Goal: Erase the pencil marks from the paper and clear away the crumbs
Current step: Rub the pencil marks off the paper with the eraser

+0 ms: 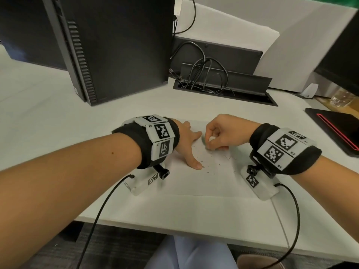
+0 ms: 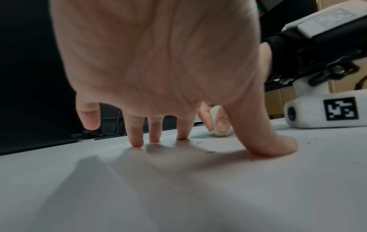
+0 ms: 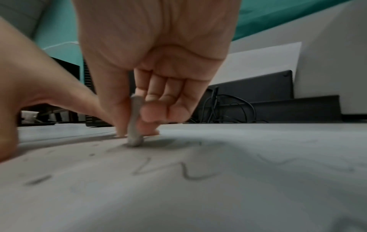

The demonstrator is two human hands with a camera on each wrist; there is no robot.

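A white sheet of paper (image 1: 194,183) lies on the desk in front of me, with thin dark eraser crumbs (image 1: 217,163) scattered over its middle. My left hand (image 1: 189,146) presses the sheet flat with spread, straight fingers and thumb (image 2: 278,146). My right hand (image 1: 215,134) pinches a small white eraser (image 1: 212,138) between thumb and fingers. In the right wrist view the eraser (image 3: 135,125) stands upright with its lower end on the paper (image 3: 198,196), among faint pencil marks (image 3: 190,172). The left wrist view shows the eraser (image 2: 218,122) just beyond my thumb.
A black computer tower (image 1: 108,47) stands at the back left. Behind the paper is an open cable tray (image 1: 223,90) full of black wires. A black pad with a red line (image 1: 338,129) lies at the right. Wrist-camera cables trail over the desk's front edge (image 1: 155,228).
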